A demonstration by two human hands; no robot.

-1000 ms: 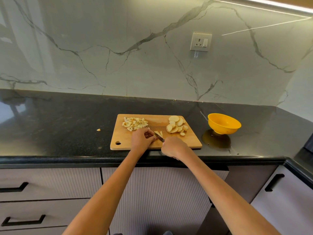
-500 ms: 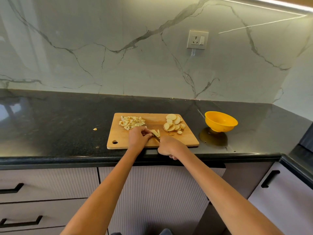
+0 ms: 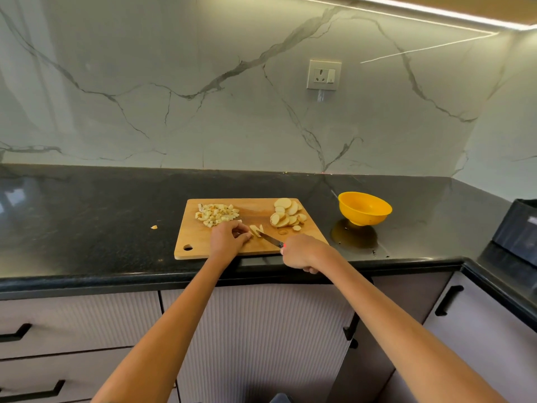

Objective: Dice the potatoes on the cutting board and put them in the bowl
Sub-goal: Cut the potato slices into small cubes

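Pinning potato strips (image 3: 257,230) with my left hand (image 3: 229,237), I'm gripping the knife (image 3: 270,239) in my right hand (image 3: 302,253), now drawn back from them, so dicing continues.

The cutting board (image 3: 203,242) sits mid-frame on the black counter (image 3: 87,205), and most of its surface is taken: diced potato (image 3: 216,214) at its upper left, round slices (image 3: 286,214) at its upper right, both hands and the knife (image 3: 270,239) across the near middle. Bare wood shows at the lower left corner and in a strip between the two piles. The yellow bowl (image 3: 364,207) stands apart to the right, with open counter between it and the board. Left of the board, only a small scrap (image 3: 153,227) lies on the counter.
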